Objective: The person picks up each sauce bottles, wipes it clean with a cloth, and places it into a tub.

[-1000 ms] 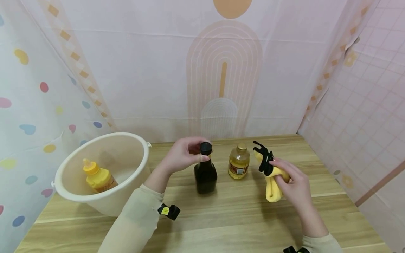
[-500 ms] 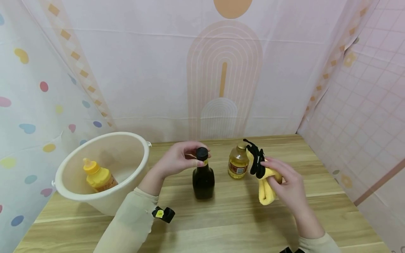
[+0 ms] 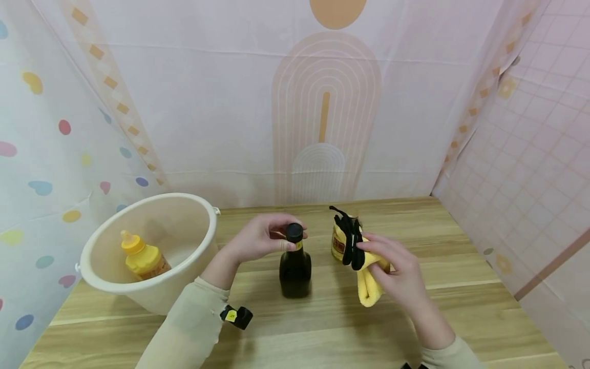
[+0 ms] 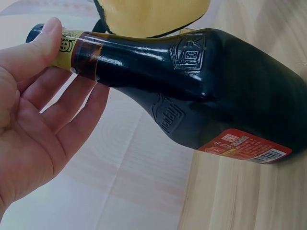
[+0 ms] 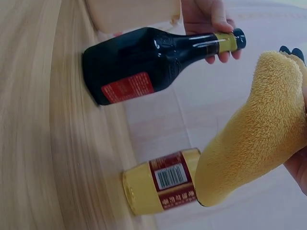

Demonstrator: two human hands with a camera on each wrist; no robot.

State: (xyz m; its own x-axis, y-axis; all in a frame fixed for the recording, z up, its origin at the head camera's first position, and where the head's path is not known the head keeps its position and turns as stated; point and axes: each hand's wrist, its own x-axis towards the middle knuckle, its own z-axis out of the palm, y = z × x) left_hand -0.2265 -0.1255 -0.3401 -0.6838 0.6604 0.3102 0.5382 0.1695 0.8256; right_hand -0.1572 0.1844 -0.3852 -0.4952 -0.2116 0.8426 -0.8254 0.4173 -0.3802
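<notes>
My left hand [image 3: 258, 238] pinches the neck of a dark glass sauce bottle [image 3: 296, 274], thumb on the near side just under the black cap. The bottle stands upright on the wooden table; its red label [image 4: 244, 146] shows in the left wrist view. In my right hand [image 3: 398, 269] is a folded, fluffy yellow cloth [image 5: 259, 129] with black trim and black cords [image 3: 352, 243], gripped between thumb and fingers. It hangs over the table to the right of the dark bottle. Behind the cloth stands a bottle of yellow liquid [image 5: 144, 189], partly hidden in the head view.
A cream-white bucket [image 3: 161, 302] stands at the left, with a yellow squeeze bottle [image 3: 146, 261] leaning inside it. The wooden table [image 3: 318, 338] meets a patterned curtain [image 3: 221, 128] along its back edge. Another curtain [image 3: 530, 169] closes off the right side.
My right hand has carried the yellow cloth leftward, so it now overlaps the bottle of yellow liquid. With my left hand on its neck, the dark bottle has shifted slightly nearer to me.
</notes>
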